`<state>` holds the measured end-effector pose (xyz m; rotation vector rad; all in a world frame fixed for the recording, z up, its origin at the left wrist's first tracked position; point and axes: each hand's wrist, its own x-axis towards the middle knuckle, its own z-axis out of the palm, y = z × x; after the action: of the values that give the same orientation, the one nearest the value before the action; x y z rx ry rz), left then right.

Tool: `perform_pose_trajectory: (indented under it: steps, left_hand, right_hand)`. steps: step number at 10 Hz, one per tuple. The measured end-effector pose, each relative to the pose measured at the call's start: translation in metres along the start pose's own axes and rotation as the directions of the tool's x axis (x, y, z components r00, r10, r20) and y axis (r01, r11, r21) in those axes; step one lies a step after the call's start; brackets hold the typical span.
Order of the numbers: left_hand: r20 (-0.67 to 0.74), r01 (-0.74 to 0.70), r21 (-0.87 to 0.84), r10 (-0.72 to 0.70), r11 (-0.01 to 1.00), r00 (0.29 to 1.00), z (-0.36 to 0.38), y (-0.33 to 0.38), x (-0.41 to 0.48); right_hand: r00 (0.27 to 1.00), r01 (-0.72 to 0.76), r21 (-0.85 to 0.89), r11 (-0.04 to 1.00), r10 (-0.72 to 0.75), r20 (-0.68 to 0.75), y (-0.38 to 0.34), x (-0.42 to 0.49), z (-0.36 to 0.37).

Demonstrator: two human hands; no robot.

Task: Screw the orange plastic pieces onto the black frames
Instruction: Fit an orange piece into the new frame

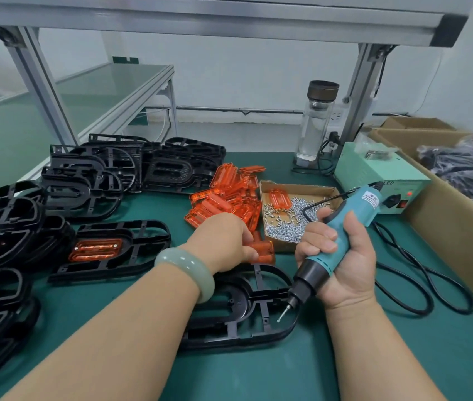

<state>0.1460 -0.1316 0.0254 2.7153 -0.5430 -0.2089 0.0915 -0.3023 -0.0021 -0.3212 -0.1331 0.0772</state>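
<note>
My left hand (pixel 223 241) pinches an orange plastic piece (pixel 264 251) just above the far end of a black frame (pixel 246 311) lying in front of me. My right hand (pixel 342 261) grips a teal electric screwdriver (pixel 345 235), tilted with its bit (pixel 283 312) pointing down-left over the frame's right side. A pile of orange pieces (pixel 226 195) lies behind my left hand. To the left lies a black frame with an orange piece fitted (pixel 108 250).
A cardboard tray of small screws (pixel 287 218) sits beside the orange pile. Stacks of black frames (pixel 90 175) fill the left and back. A green power unit (pixel 379 175), a glass bottle (pixel 317 125), a coiled black cable (pixel 420 282) and cardboard boxes (pixel 455 215) stand at the right.
</note>
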Motion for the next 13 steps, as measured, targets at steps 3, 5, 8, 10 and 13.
perform_pose_trajectory:
  steps: [3, 5, 8, 10, 13]
  left_hand:
    - [-0.091, 0.039, -0.537, -0.105, 0.843, 0.990, -0.007, -0.009, -0.012]
    - [0.188, 0.201, -0.946, -0.075, 0.254, 0.979, -0.014, -0.010, -0.036]
    - [0.066, 0.067, -0.997, -0.022, 0.047, 0.998, -0.005, -0.007, -0.062]
    - [-0.362, -0.180, -0.595, -0.061, 0.783, 0.930, -0.004, -0.011, -0.073]
    - [-0.584, -0.286, -0.277, 0.075, 0.917, 0.808, -0.007, 0.001, -0.084]
  right_hand:
    - [1.000, -0.004, 0.022, 1.000, 0.004, -0.011, -0.001, 0.001, -0.001]
    - [1.000, -0.012, 0.043, 0.999, 0.012, -0.003, -0.001, 0.001, -0.001]
    - [1.000, -0.016, 0.028, 0.999, 0.016, 0.005, -0.001, 0.000, -0.002]
    - [1.000, -0.007, 0.026, 1.000, 0.007, 0.001, -0.001, 0.000, -0.002]
    - [1.000, -0.007, 0.042, 0.999, 0.007, 0.001, -0.001, -0.001, -0.001]
